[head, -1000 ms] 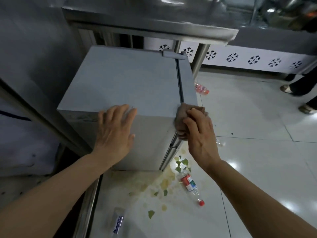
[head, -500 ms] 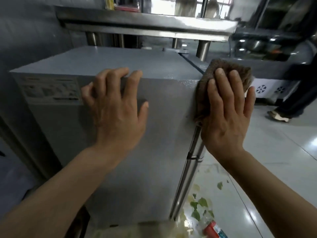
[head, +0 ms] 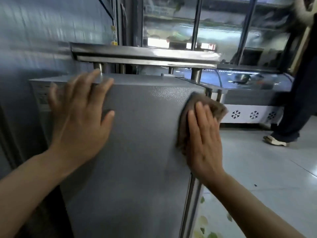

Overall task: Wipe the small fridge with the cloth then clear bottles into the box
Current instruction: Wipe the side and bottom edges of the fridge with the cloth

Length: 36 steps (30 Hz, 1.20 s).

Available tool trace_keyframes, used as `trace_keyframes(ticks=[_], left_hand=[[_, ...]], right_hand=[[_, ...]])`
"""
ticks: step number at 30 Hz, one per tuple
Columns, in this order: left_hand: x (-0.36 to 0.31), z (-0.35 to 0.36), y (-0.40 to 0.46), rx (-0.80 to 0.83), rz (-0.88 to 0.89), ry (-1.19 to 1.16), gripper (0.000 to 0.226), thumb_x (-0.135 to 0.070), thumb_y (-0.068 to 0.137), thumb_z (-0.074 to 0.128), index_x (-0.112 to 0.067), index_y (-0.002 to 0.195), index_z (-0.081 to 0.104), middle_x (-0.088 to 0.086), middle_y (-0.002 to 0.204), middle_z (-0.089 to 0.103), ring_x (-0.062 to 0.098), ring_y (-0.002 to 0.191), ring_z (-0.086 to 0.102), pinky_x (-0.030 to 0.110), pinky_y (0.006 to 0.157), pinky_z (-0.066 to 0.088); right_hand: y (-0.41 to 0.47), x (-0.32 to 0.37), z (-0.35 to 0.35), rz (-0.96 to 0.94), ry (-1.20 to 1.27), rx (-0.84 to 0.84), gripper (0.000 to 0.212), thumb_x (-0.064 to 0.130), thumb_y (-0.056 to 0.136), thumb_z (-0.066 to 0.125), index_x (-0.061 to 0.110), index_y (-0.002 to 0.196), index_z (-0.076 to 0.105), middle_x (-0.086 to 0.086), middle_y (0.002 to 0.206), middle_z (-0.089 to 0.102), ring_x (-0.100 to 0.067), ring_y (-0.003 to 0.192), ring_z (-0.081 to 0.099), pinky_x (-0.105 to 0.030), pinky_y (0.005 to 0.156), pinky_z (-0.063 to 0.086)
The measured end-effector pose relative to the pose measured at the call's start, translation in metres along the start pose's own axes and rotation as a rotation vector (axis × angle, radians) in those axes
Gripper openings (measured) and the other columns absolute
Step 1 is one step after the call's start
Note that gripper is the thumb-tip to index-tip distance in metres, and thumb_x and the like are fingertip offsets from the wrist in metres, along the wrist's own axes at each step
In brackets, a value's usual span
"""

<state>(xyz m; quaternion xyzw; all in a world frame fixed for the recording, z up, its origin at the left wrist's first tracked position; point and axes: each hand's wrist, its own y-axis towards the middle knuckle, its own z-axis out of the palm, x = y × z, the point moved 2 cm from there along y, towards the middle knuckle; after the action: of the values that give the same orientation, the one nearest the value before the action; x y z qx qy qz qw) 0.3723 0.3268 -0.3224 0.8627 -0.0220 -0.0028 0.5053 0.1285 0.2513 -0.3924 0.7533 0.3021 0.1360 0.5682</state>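
The small grey fridge fills the middle of the view, its side panel facing me. My left hand lies flat on that panel near the top edge, fingers spread and reaching over the rim. My right hand presses a brown cloth flat against the fridge's right edge, fingers straight. No bottle or box is in view.
A steel table stands over and behind the fridge. A display freezer with snowflake marks runs along the back right. Another person's leg and shoe stand on the tiled floor. Green scraps litter the floor by the fridge.
My view has dropped lower and nearer to the fridge's side. The right hand has slid the cloth down from the top corner along the right edge. The left hand stays on the panel.
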Motion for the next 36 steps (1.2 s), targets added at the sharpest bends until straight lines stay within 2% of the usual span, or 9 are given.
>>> trace_keyframes(ticks=[4,9,12,19,21,26,32,34,36], left_hand=[[0.029,-0.002,-0.005,0.014,-0.049,0.023,0.062,-0.038,0.079,0.040,-0.016,0.137,0.033,0.018,0.138,0.037,0.041,0.128,0.032,0.065,0.100,0.026],[0.025,-0.002,-0.007,-0.027,-0.071,0.053,0.061,-0.031,0.075,0.047,-0.016,0.134,0.038,0.017,0.131,0.043,0.037,0.124,0.035,0.060,0.098,0.028],[0.025,-0.006,-0.007,-0.022,-0.072,0.051,0.062,-0.029,0.075,0.051,-0.016,0.135,0.042,0.015,0.133,0.044,0.035,0.125,0.036,0.059,0.100,0.024],[0.056,-0.017,-0.011,-0.024,-0.090,0.044,0.066,-0.033,0.073,0.053,-0.008,0.133,0.040,0.017,0.137,0.042,0.036,0.126,0.037,0.065,0.100,0.025],[0.069,-0.019,-0.013,-0.013,-0.138,0.044,0.066,-0.038,0.074,0.052,-0.010,0.133,0.040,0.016,0.138,0.042,0.036,0.125,0.040,0.062,0.099,0.027],[0.076,-0.021,-0.015,0.031,-0.120,0.037,0.070,-0.042,0.074,0.051,-0.013,0.137,0.040,0.013,0.138,0.042,0.034,0.126,0.040,0.051,0.097,0.029],[0.089,-0.027,-0.020,0.036,-0.072,-0.035,0.075,-0.017,0.074,0.070,-0.009,0.140,0.036,0.014,0.144,0.036,0.034,0.130,0.036,0.049,0.095,0.034],[0.094,-0.030,-0.024,0.046,-0.071,-0.031,0.079,-0.010,0.072,0.072,-0.008,0.141,0.034,0.014,0.146,0.035,0.032,0.131,0.035,0.049,0.094,0.035],[0.096,-0.032,-0.028,0.083,-0.074,-0.020,0.084,-0.010,0.072,0.072,-0.010,0.144,0.029,0.010,0.149,0.032,0.029,0.135,0.031,0.049,0.096,0.035]], right_hand=[[0.039,0.010,0.013,0.052,0.100,-0.176,0.054,0.021,0.095,0.034,-0.007,0.141,0.033,-0.025,0.150,0.024,-0.040,0.143,0.014,-0.055,0.116,0.014],[-0.043,0.031,0.034,-0.227,-0.022,0.156,0.068,0.034,0.087,0.045,0.008,0.146,0.022,-0.008,0.154,0.018,-0.027,0.147,0.004,-0.046,0.119,0.006],[-0.036,0.020,0.025,-0.415,-0.111,0.230,0.069,0.035,0.086,0.048,0.012,0.147,0.022,-0.009,0.156,0.020,-0.026,0.146,0.012,-0.043,0.119,0.010],[0.057,0.061,0.027,-0.083,0.070,-0.009,0.074,0.032,0.080,0.047,0.006,0.147,0.027,-0.011,0.156,0.020,-0.030,0.146,0.011,-0.049,0.118,0.011],[0.039,0.076,0.040,-0.137,0.071,0.042,0.072,0.034,0.083,0.047,0.007,0.147,0.026,-0.008,0.156,0.017,-0.029,0.147,0.010,-0.048,0.119,0.008],[-0.004,0.085,0.046,-0.510,-0.030,0.276,0.073,0.030,0.085,0.050,0.015,0.149,0.018,-0.002,0.157,0.013,-0.021,0.147,0.008,-0.040,0.120,0.005],[0.086,0.086,0.034,-0.291,0.060,0.022,0.072,0.032,0.081,0.046,0.007,0.146,0.032,-0.013,0.154,0.026,-0.029,0.145,0.017,-0.047,0.118,0.012],[0.080,0.099,0.041,-0.249,0.066,0.005,0.069,0.030,0.083,0.046,0.005,0.146,0.033,-0.013,0.154,0.026,-0.031,0.145,0.016,-0.047,0.118,0.011],[0.052,0.115,0.054,-0.343,0.085,0.083,0.068,0.027,0.084,0.053,0.008,0.146,0.032,-0.010,0.155,0.024,-0.029,0.146,0.016,-0.046,0.119,0.009]])
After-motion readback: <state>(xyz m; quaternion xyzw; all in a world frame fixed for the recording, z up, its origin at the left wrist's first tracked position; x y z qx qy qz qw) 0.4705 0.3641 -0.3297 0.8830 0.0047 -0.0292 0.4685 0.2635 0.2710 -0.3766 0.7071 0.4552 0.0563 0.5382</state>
